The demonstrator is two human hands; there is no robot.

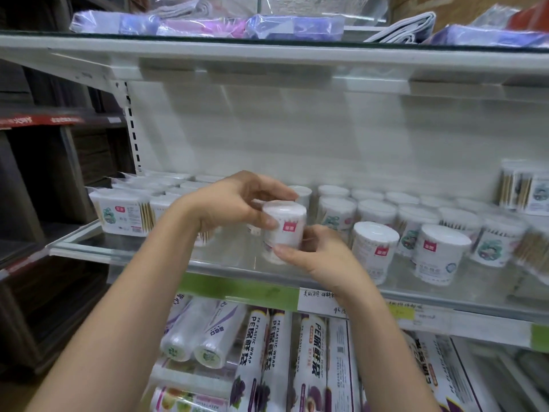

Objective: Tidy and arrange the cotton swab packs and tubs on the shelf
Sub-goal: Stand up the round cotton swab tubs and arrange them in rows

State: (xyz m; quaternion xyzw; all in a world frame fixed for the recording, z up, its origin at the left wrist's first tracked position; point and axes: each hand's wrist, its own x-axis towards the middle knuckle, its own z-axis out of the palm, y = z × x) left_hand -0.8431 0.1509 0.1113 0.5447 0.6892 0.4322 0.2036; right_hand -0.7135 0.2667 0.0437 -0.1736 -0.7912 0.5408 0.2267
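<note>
A white round cotton swab tub (285,230) with a red label is held upright just above the glass shelf (225,264). My left hand (234,203) grips its top from the left, and my right hand (320,254) holds its lower right side. Several more tubs (375,245) stand in rows to the right on the same shelf. Flat cotton swab packs (121,212) stand in a row at the shelf's left end. Another tub (301,194) is partly hidden behind my fingers.
An upper shelf (267,55) hangs above with plastic-wrapped goods (208,25). Below, rolls and boxes of plastic wrap (267,361) fill the lower shelf. Taller swab packs (525,188) stand at the far right. Dark wooden shelving (44,203) lies to the left.
</note>
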